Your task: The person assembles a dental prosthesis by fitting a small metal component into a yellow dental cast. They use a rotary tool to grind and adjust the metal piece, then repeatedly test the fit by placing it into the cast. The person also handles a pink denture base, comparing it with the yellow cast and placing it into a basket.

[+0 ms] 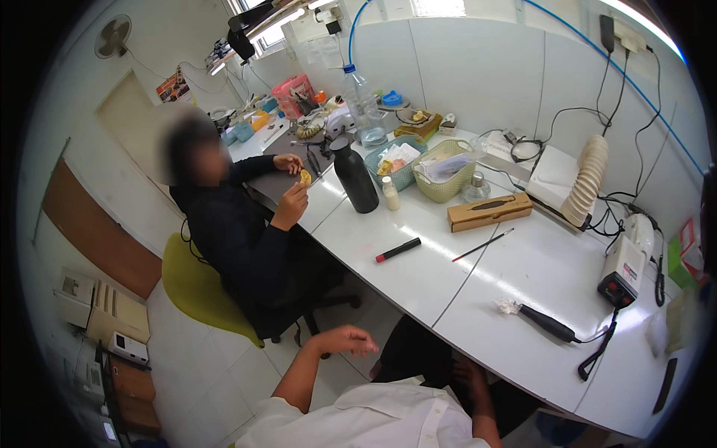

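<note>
My left hand [345, 340] is raised in front of my body, short of the table edge. Its fingers are loosely bent and apart, with nothing visible in them. Low beside my dark-clothed thigh, my right hand [469, 375] lies in shadow, fingers down and seemingly flat. Neither hand touches the white table [493, 299]. Nearest on it are a black handpiece [547, 322] with crumpled white material at its tip, a thin brush [483, 245] and a black pen with a red end [399, 250].
At left, a person on a green chair [196, 295] holds a small yellow piece [305, 178]. A black bottle [354, 179], baskets [441, 183], a cardboard box [489, 213] and a ribbed hose [586, 179] line the table. A corded control unit [621, 278] stands right.
</note>
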### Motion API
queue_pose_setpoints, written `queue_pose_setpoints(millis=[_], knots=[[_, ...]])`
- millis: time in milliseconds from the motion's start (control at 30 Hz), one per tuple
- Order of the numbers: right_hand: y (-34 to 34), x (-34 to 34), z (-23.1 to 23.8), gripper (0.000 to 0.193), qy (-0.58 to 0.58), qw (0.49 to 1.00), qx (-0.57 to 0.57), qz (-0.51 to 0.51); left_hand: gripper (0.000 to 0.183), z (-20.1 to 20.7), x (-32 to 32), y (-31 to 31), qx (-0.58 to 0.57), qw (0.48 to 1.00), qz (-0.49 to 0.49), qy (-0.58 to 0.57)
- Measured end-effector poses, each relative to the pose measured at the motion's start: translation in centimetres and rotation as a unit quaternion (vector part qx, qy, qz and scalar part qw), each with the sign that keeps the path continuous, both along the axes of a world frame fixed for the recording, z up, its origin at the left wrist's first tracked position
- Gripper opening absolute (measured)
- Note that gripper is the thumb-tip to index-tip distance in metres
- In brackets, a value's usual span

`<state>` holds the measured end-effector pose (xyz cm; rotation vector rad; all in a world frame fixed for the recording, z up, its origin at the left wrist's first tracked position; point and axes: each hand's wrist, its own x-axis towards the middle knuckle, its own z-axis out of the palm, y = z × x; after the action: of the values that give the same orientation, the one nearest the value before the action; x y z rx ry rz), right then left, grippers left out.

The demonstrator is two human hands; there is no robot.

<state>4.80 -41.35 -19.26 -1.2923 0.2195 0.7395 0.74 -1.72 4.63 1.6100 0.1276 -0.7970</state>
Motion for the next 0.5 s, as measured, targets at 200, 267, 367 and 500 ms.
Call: queue_pose_setpoints(millis=[200, 267, 367, 500], knots=[[0.0, -0.2, 2.8, 0.052, 0.027, 0.999, -0.027, -0.024, 0.021, 10.8, 2.1, -2.1, 0.214, 0.801, 0.146, -0.539], [-0.2, -0.2, 3.2, 0.05, 0.031, 0.999, -0.02, -0.035, 0.024, 12.1, 2.8, -1.6, 0.356, 0.688, 0.208, -0.597], [0.3, -0.5, 3.4, 0.049, 0.005, 0.999, -0.037, 0.019, 0.032, 13.3, 3.6, 0.0, 0.46, 0.6, 0.264, -0.599], [0.0, -0.2, 3.5, 0.046, -0.076, 0.988, -0.068, 0.114, 0.041, 12.8, 6.3, 1.1, 0.525, 0.63, 0.208, -0.534]])
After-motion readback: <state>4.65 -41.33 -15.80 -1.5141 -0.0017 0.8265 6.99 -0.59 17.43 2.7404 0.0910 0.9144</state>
